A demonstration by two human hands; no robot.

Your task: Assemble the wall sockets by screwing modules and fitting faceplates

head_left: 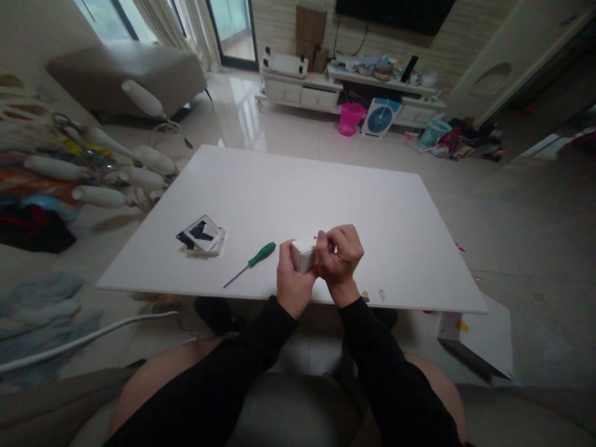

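Frame centre: left hand clasps a white box; right hand pinches a tiny, unidentifiable item. A loosened pinch could drop it.

This is a living room in a home. Beyond the far edge of the white desk, a television hangs above a low, cluttered cabinet, with a pink basket in front. Past the desk's far left corner are a couch and curtains.
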